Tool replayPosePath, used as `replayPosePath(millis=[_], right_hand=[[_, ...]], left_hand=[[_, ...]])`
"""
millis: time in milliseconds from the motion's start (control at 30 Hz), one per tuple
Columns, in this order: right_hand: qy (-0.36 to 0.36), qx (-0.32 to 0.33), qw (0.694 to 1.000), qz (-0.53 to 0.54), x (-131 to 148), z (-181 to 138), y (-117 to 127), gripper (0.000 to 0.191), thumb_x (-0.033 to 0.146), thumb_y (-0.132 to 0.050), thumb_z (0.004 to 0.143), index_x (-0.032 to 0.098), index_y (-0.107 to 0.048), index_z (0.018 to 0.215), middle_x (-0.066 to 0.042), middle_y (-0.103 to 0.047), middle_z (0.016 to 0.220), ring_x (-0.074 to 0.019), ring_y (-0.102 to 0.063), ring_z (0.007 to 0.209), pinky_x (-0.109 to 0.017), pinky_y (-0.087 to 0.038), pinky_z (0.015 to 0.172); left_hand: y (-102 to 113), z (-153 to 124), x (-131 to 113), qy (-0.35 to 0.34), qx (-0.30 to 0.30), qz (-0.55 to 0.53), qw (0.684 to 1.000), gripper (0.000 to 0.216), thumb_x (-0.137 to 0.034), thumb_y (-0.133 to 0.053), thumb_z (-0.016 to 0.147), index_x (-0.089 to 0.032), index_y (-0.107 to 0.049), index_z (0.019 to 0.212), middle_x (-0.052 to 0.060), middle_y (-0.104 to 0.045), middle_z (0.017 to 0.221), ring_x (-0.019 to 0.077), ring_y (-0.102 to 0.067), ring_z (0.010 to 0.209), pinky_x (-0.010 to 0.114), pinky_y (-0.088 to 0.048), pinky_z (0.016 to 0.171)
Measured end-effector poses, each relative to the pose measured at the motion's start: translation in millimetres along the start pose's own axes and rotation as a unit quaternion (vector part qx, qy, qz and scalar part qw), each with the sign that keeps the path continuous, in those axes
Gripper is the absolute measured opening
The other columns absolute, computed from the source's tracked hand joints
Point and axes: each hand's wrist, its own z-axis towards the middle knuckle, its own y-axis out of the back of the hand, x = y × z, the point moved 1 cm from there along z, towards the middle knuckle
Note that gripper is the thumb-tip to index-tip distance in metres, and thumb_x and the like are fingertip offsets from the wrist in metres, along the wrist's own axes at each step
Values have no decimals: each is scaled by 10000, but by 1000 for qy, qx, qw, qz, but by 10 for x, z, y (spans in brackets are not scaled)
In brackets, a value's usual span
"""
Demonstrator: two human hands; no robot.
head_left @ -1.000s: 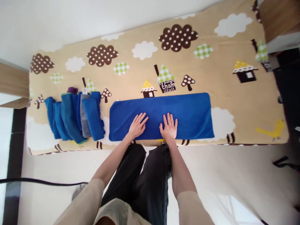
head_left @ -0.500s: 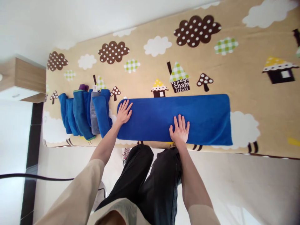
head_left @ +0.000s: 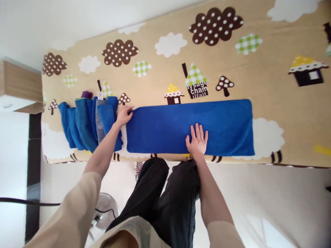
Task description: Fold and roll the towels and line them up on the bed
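Observation:
A long blue towel, folded into a strip, lies flat on a patterned bed cover. My left hand is at its upper left corner, thumb and fingers curled in and pinching the edge by a small white tag. Flat on the towel's lower middle rests my right hand, its fingers spread and pointing away from me. Left of my left hand lies a row of several rolled or folded towels, among them a blue towel, a grey towel and a teal-blue towel.
The beige cover carries clouds, houses and mushrooms. A wooden cabinet stands at the far left. Below, a round metal stool base and a black cable show near my left arm. My knees are at the bed's front edge.
My left hand has gone from lying flat on the towel's left end to its upper left corner, fingers now curled. The right hand stays put. The view has shifted slightly.

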Motion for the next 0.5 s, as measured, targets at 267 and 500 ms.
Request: replayPosePath(millis=[267, 500], right_hand=[[0, -5, 1000, -4, 4, -2, 8, 685, 296, -437, 965, 156, -391, 1633, -120, -284, 1734, -301, -230, 1616, -620, -140, 1302], [-9, 8, 1000, -2, 11, -2, 23, 700, 287, -430, 955, 162, -376, 1642, -124, -284, 1734, -319, -226, 1617, -641, -130, 1297]], left_hand=[[135, 27, -20, 124, -62, 63, 988, 440, -433, -653, 882, -149, -643, 1219, 190, -663, 1120, 402, -563, 1211, 582, -449, 1059], [-488, -531, -652, -77, -11, 29, 997, 581, -370, -368, 1030, -225, -447, 1587, 109, -385, 1686, 303, -247, 1610, 572, -156, 1325]])
